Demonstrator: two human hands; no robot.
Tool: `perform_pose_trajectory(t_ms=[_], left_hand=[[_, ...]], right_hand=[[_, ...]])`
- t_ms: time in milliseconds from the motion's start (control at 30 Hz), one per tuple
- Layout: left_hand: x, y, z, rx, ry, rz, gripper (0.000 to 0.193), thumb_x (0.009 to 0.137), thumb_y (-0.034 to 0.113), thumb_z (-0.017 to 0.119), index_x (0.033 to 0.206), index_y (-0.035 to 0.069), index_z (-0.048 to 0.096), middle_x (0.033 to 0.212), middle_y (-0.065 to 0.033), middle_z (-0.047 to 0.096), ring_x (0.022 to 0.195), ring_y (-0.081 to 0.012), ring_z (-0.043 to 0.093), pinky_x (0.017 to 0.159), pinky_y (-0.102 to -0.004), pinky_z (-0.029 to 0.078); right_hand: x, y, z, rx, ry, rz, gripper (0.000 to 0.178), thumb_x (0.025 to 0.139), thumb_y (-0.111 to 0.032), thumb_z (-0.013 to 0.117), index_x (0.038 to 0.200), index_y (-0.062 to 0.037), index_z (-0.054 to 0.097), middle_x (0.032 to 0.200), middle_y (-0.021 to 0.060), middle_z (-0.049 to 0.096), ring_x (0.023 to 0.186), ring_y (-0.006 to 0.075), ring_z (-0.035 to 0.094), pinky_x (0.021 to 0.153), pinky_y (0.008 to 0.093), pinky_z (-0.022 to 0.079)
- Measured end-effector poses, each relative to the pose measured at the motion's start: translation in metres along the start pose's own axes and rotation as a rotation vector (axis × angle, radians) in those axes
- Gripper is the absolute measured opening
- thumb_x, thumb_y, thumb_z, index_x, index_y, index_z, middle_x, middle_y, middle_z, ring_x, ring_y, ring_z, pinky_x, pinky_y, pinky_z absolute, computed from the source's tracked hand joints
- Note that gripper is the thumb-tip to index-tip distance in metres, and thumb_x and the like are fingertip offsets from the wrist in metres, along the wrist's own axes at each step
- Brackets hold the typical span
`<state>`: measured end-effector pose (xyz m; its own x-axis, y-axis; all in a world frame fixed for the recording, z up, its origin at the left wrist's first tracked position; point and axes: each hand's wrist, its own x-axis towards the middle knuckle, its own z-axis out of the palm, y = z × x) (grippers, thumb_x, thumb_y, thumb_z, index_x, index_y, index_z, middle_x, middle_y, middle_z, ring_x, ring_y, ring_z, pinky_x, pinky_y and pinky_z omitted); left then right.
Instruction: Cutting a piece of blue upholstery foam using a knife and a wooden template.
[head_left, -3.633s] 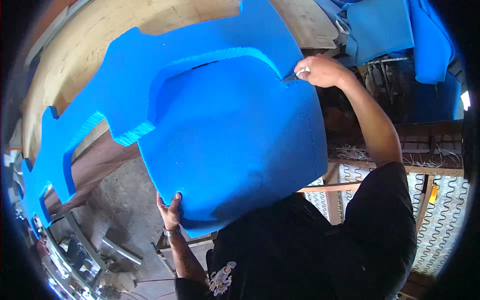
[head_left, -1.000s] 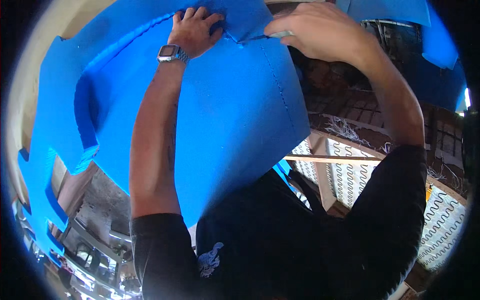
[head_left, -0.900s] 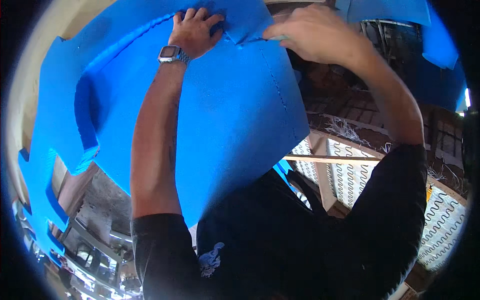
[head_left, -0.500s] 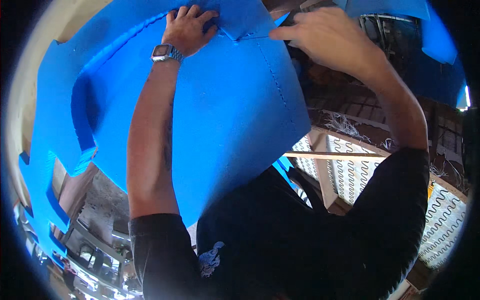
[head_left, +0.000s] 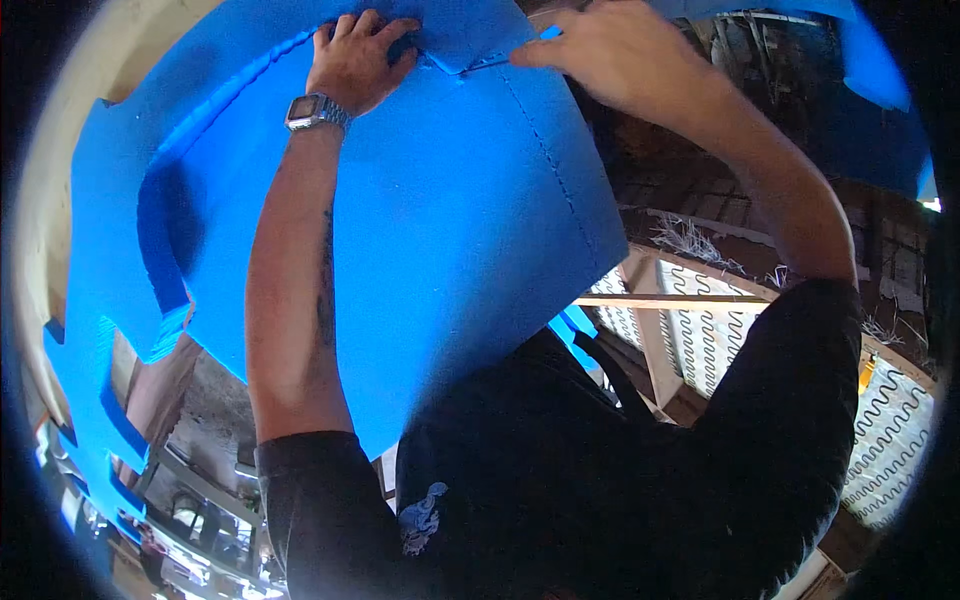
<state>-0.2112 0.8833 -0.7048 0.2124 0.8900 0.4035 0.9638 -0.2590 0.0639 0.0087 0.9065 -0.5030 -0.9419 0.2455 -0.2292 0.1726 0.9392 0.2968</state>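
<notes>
A large sheet of blue foam (head_left: 400, 250) spreads in front of me, with a dotted line marked near its right edge. My left hand (head_left: 358, 65), with a metal watch on its wrist, presses on the far part of the foam with fingers apart, holding nothing. My right hand (head_left: 610, 55) is closed at the foam's far right edge. From its fingers a thin, dark, blade-like tool (head_left: 487, 67) reaches left along the foam to the tip of a raised foam flap (head_left: 465, 30). The grip on the tool is partly hidden.
At the left, more blue foam (head_left: 110, 220) with notched edges lies on a pale surface. Right of me are wooden frames (head_left: 655, 340) with zigzag springs (head_left: 700, 310) and some frayed white fibres (head_left: 690, 238). More blue foam (head_left: 878, 70) hangs at the upper right.
Both hands have shifted slightly left and away from me in the view. The right hand's tool has moved left with it, and its tip now meets the flap's point.
</notes>
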Motion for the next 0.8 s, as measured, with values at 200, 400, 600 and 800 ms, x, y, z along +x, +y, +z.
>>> perform_pose_trajectory(t_ms=[200,400,600,800], left_hand=[[0.005,0.007,0.001,0.026,-0.01,0.017,0.037,0.084,0.042,0.054,0.12,0.03,0.052,0.105,-0.0053,0.054,0.102,-0.0259,0.049,0.09,-0.0485,0.036],[0.007,0.008,0.001,-0.005,-0.035,0.014,0.037,0.084,0.04,0.055,0.119,0.03,0.053,0.108,-0.0052,0.054,0.101,-0.0263,0.05,0.091,-0.0481,0.036],[0.003,0.002,0.002,-0.029,0.031,0.045,0.036,0.084,0.04,0.056,0.118,0.03,0.053,0.104,-0.0044,0.055,0.099,-0.0261,0.05,0.091,-0.0475,0.036],[0.012,0.009,0.002,-0.014,0.024,0.036,0.036,0.084,0.04,0.056,0.118,0.031,0.053,0.104,-0.0042,0.055,0.101,-0.0257,0.05,0.091,-0.0481,0.036]], right_hand=[[-0.003,-0.01,0.028,0.012,-0.062,0.1,0.019,0.081,-0.02,0.054,0.097,-0.0169,0.063,0.081,0.0103,0.059,0.074,0.0261,0.062,0.061,0.0365,0.049],[0.007,-0.008,0.056,0.01,-0.092,0.183,0.023,0.083,-0.024,0.055,0.103,-0.0177,0.064,0.093,0.0096,0.063,0.086,0.0262,0.063,0.075,0.0351,0.051],[-0.007,0.007,0.022,-0.16,0.138,-0.043,0.014,0.081,-0.019,0.051,0.088,-0.014,0.063,0.068,0.0106,0.056,0.061,0.0272,0.059,0.049,0.0392,0.047],[0.012,0.002,0.08,-0.122,0.101,0.108,0.016,0.08,-0.022,0.053,0.087,-0.0149,0.066,0.069,0.0116,0.061,0.064,0.0264,0.062,0.051,0.0385,0.048]])
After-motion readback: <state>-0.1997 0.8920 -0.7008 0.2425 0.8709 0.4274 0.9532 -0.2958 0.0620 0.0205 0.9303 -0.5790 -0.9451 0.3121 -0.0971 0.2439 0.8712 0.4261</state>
